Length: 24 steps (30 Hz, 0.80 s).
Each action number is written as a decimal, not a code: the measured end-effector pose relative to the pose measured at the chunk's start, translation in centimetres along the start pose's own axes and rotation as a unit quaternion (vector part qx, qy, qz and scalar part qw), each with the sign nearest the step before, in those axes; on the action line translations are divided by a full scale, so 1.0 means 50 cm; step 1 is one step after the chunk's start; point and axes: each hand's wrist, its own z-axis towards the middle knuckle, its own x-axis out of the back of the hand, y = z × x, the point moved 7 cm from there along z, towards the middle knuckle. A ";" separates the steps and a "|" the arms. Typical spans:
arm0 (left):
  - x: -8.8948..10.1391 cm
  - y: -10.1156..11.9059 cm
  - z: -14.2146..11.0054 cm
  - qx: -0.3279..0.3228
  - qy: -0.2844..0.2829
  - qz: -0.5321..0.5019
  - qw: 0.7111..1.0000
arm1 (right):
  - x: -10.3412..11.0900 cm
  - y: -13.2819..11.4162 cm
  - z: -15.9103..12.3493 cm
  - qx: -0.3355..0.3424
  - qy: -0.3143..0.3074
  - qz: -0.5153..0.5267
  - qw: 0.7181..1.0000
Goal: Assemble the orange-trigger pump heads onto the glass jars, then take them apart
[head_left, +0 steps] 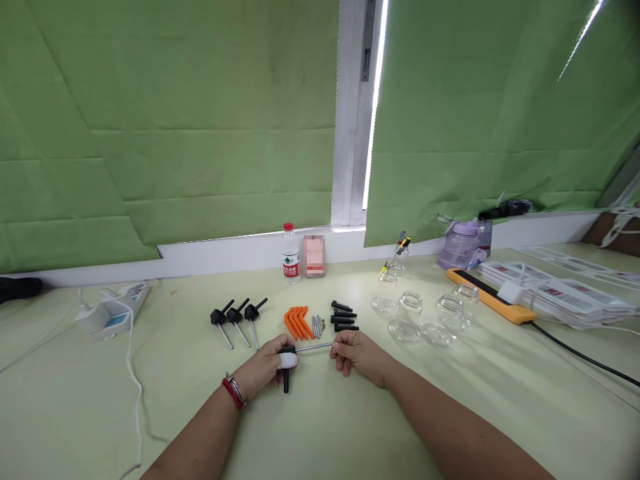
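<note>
My left hand [263,367], with a white wrap on one finger, is closed around the black head of a metal rod [314,347]. A short black bar sticks out of that head toward me. My right hand [363,357] pinches the far tip of the same rod; whether a small part is there too is hidden. Three similar black-headed rods [240,323] lie to the left. Just beyond my hands are several orange angled pieces [299,323], a small group of metal pins [317,327] and several black ribbed pieces [343,317].
Clear glass jars [410,310] and round lids [404,331] stand at right. Behind are a water bottle [291,257], a pink box [315,256] and screwdrivers [401,247] in a jar. An orange power strip [493,297] and paper stacks [560,293] lie far right; a white power strip [113,317], left.
</note>
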 end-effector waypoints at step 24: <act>0.002 -0.005 -0.001 -0.001 -0.003 0.007 1.000 | -0.002 -0.003 0.002 0.009 0.005 0.027 1.000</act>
